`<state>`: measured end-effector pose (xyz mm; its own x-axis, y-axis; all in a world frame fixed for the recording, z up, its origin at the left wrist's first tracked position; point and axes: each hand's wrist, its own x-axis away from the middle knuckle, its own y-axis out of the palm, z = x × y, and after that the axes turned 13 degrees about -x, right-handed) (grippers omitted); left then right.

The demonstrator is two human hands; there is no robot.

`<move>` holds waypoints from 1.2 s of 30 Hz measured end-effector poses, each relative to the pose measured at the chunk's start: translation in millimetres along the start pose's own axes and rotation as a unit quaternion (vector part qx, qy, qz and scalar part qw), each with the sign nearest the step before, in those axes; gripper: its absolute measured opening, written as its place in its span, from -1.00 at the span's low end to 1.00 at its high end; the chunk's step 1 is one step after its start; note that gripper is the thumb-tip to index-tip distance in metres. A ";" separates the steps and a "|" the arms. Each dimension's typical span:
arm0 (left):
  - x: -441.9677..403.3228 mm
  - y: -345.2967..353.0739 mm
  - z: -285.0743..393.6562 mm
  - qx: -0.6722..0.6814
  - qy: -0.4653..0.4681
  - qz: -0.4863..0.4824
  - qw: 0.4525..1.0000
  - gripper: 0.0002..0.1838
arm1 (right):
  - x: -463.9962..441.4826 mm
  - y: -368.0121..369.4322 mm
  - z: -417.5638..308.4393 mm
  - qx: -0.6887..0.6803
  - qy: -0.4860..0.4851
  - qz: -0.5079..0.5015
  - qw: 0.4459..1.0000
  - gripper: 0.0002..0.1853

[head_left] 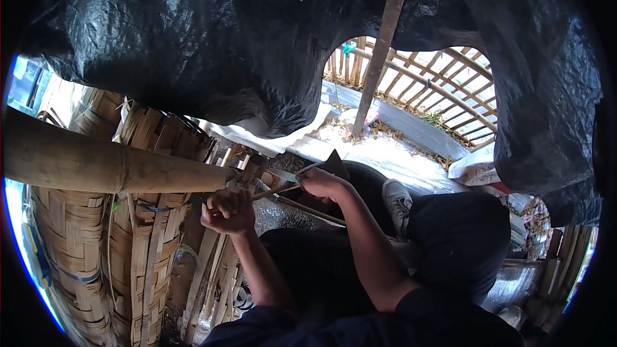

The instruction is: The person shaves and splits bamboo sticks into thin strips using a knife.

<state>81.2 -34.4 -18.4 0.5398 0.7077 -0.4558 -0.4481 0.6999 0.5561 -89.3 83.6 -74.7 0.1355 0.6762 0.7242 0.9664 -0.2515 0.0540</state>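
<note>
My right hand (323,185) is closed around what looks like a knife (283,174), its pale flat blade pointing left. A thin bamboo strip (275,190) runs just below the blade, between my two hands. My left hand (230,211) is curled into a fist at the strip's left end, and its fingers hide most of the grip. Right above that fist is the end of a thick bamboo pole (122,164). Below the hands lies my dark-clothed lap, with one shoe (398,204) to the right.
Tall woven bamboo baskets (71,238) stand at the left. Loose bamboo slats (209,276) lean beside them. Black plastic sheeting (193,38) hangs overhead, crossed by a slanting wooden post (382,45). Beyond it is a bamboo fence (443,87). A dark round tub (360,186) sits behind the right hand.
</note>
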 end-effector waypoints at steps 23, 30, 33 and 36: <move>14.6 15.6 14.9 -0.088 -0.069 0.033 0.993 -0.44 | 37.0 49.9 26.7 -0.054 -0.143 0.152 0.976 -0.57; 1.6 53.2 1.4 -0.163 -0.072 0.161 0.971 -0.39 | 37.6 26.7 35.8 -0.067 -0.264 0.138 0.952 -0.75; -2.6 61.9 -4.6 -0.126 -0.109 0.120 0.979 -0.38 | 38.6 13.8 41.5 -0.063 -0.269 0.147 0.950 -0.76; -6.6 76.0 -10.5 -0.138 -0.112 0.087 0.980 -0.33 | 31.2 8.4 50.3 0.006 -0.366 0.192 0.911 -0.67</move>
<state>36.0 15.1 19.6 0.5666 0.8019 -0.1897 -0.7066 0.5912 0.3889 -65.9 137.4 -86.2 0.5681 0.8222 0.0356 0.8193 -0.5611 -0.1178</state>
